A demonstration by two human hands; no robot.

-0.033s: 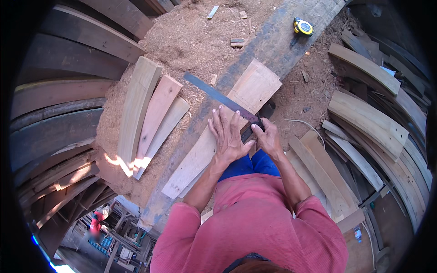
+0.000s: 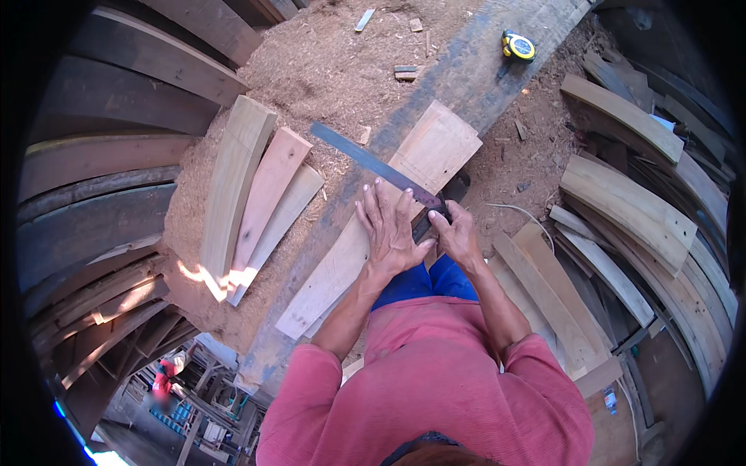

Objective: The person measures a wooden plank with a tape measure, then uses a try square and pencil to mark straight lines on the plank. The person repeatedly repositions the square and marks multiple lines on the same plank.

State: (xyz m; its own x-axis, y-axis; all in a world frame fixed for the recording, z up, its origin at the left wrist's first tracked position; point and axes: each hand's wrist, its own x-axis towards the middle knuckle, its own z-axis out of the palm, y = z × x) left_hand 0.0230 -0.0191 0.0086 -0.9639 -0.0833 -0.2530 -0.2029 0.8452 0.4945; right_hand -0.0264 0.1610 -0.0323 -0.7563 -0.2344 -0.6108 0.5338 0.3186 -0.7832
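Note:
A pale wooden board lies lengthwise on a worn, grey-blue beam. Across the board rests a try square, its long metal blade reaching past the board's left edge. My left hand is spread flat on the board, fingertips close to the blade. At the near end of the square, my right hand is closed around its dark stock, with the thumb on top. The fingers beneath are partly hidden. Beyond the blade, faint lines cross another stretch of pale wood.
A yellow and black tape measure sits at the beam's far end. To the left, several cut boards lie on sawdust. Stacked planks line the right side, and dark planks the left. Another person is visible far lower left.
The square's blade has shifted very slightly toward the far left. Both my hands stay in nearly the same place.

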